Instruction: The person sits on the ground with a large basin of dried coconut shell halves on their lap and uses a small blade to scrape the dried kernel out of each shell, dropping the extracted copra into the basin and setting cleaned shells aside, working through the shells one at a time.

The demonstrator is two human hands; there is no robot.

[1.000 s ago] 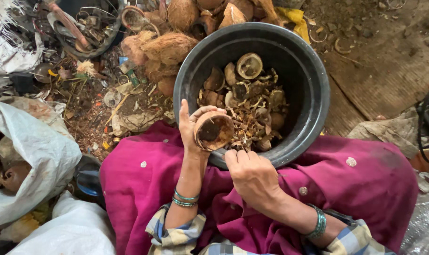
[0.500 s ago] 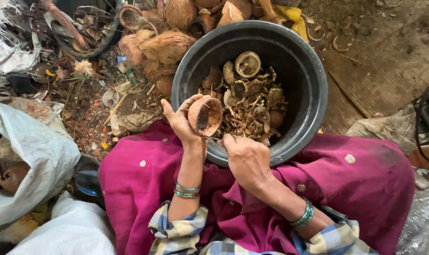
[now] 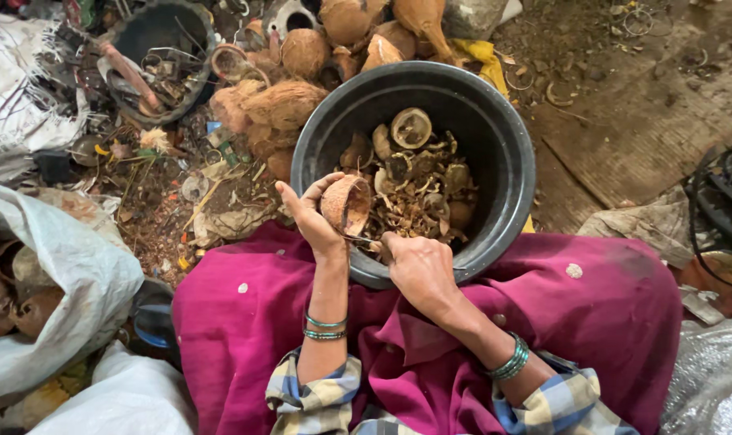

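Coconut half shell (image 3: pixel 346 205) sits tilted over the near rim of the black tub (image 3: pixel 511 145), cupped in the left hand (image 3: pixel 308 216). Right hand (image 3: pixel 414 266) is closed on a thin blade, tip at the shell's edge. Imo keep the shell over the tub w/ short strokes, thumb clear, so scraps (image 3: pixel 418 189) drop inside, not on the magenta cloth (image 3: pixel 591 322).

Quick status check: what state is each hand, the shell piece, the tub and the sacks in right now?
Left hand: raised over the tub rim, gripping a coconut shell half.
Coconut shell half: held on edge.
Right hand: closed on a thin tool, its tip hidden at the shell.
Black tub: upright, partly filled with shell scraps.
White sack: open, shells showing inside.
Whole coconuts: husked, piled behind the tub.
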